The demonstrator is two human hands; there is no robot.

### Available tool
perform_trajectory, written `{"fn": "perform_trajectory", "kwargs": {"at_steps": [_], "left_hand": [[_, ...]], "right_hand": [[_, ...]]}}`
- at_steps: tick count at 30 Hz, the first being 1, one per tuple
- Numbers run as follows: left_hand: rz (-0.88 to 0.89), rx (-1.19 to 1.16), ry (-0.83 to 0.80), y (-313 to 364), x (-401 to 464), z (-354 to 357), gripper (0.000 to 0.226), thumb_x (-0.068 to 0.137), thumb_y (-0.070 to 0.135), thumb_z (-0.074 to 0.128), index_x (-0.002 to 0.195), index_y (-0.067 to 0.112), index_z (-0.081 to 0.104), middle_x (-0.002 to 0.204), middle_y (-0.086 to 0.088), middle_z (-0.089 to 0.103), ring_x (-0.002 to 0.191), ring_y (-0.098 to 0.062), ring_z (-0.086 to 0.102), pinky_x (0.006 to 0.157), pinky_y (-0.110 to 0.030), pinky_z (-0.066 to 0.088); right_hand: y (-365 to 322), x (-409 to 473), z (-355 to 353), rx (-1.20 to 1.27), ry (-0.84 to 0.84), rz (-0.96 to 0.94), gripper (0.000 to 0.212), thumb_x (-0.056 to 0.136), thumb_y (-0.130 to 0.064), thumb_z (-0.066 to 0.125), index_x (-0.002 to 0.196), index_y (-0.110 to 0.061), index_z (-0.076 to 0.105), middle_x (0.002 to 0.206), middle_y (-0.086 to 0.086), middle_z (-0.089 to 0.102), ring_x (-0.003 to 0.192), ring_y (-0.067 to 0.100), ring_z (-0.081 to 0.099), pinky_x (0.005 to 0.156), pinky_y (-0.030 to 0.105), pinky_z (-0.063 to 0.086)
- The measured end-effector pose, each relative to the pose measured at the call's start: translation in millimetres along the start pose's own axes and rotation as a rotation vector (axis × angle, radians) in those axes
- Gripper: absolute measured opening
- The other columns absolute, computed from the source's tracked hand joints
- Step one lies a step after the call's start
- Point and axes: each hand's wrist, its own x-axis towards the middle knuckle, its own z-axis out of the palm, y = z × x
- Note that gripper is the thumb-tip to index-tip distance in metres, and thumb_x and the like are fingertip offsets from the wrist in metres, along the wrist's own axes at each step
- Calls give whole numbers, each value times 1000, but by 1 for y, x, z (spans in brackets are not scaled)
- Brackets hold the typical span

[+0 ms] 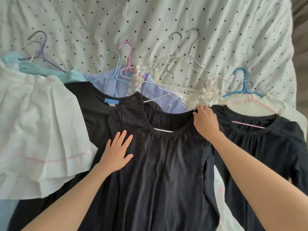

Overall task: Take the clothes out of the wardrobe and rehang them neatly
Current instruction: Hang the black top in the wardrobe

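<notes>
The left hand lies flat, fingers straight, pinning the black dress on the bed; the right hand pinches its neckline, grip closed, to seat the hanger.

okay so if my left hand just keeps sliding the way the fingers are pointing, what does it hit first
Your left hand lies flat on the middle black top, fingers pointing up and slightly right. It would likely reach that top's gathered neckline first, then the white hanger inside it.
</notes>
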Motion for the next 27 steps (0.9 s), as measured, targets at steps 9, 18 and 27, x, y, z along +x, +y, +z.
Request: {"fn": "perform_trajectory", "kwargs": {"at_steps": [9, 18, 27], "left_hand": [[17, -143, 453, 53, -61, -40, 57, 94, 19, 50, 145, 13, 26, 155, -14, 11, 143, -30, 5, 114, -42, 17], [359, 0, 866, 181, -145, -131, 46, 96, 25, 48, 136, 5, 42, 134, -21, 46, 127, -39, 40, 105, -51, 31], [924, 77, 913, 375, -270, -92, 53, 94, 47, 32, 79, 9, 65, 67, -5, 61, 57, -19, 58, 53, -32, 51]], "right_hand": [[17, -110, -52, 496, 128, 168, 28, 99, -22, 41, 115, -6, 58, 112, 9, 63, 109, 30, 54, 101, 40, 31], [139, -290, -137, 706, 487, 253, 26, 96, -22, 49, 113, -8, 63, 101, 5, 65, 105, 28, 56, 106, 44, 31], [277, -542, -125, 855, 822, 411, 21, 91, -14, 58, 107, -6, 67, 92, -2, 65, 91, 15, 59, 83, 25, 42]]}}
